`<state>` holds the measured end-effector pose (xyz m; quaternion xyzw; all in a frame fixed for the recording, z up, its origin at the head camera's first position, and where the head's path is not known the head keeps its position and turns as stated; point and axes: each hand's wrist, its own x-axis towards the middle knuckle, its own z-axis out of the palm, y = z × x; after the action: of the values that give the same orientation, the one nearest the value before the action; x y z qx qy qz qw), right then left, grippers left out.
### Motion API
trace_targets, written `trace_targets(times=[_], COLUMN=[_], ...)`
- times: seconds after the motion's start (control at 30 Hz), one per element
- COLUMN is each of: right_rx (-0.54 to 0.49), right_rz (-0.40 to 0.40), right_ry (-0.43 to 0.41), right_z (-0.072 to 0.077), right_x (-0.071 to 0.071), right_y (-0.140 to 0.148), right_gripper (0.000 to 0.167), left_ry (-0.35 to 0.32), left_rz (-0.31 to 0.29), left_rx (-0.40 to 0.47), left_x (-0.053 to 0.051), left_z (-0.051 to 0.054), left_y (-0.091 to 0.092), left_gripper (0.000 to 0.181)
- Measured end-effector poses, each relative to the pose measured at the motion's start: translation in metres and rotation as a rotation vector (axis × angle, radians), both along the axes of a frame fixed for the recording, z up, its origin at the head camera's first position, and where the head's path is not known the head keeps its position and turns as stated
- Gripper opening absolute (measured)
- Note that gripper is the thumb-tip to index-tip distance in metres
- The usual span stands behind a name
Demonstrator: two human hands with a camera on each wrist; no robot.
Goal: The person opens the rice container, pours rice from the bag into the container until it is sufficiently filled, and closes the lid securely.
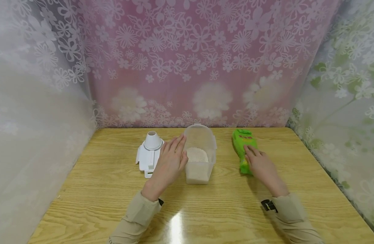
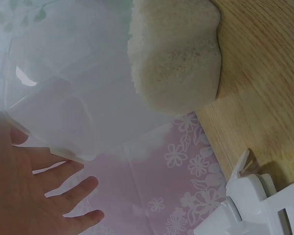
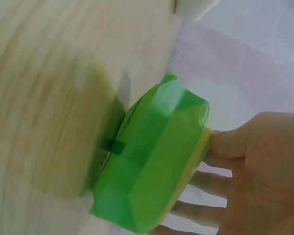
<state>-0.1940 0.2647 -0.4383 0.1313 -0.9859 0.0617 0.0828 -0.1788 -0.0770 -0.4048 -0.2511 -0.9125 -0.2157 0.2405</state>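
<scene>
A clear plastic container point(image 1: 200, 169) with white grains in its lower part stands on the table; the grains point(image 2: 179, 58) show through its wall in the left wrist view. My left hand point(image 1: 170, 161) is at its left rim, fingers extended and spread in the left wrist view point(image 2: 39, 186). On the right, a green bag point(image 1: 242, 149) lies on the table. My right hand point(image 1: 261, 167) touches its upper side; in the right wrist view the hand point(image 3: 255, 171) has its thumb and fingers against the green bag point(image 3: 157, 161).
A white lid point(image 1: 147, 157) with a cone-shaped spout lies left of the container, partly behind my left hand. The wood-grain table point(image 1: 187, 217) ends at a pink floral curtain point(image 1: 187, 67), with pale curtains on both sides.
</scene>
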Motion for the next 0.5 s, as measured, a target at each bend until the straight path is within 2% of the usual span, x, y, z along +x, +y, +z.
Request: trace_targets(times=[0.23, 0.5], right_rx=[-0.02, -0.063], right_rz=[-0.048, -0.078], right_ry=[-0.005, 0.188], right_z=[-0.003, -0.003], right_x=[0.001, -0.004], right_y=[-0.007, -0.016], right_gripper=[0.048, 0.04], left_ry=[-0.017, -0.028], left_rz=[-0.002, 0.001], left_rx=[-0.007, -0.003], left_x=[0.0, 0.0], left_z=[-0.002, -0.002], left_y=[0.0, -0.001], left_gripper=[0.05, 0.051])
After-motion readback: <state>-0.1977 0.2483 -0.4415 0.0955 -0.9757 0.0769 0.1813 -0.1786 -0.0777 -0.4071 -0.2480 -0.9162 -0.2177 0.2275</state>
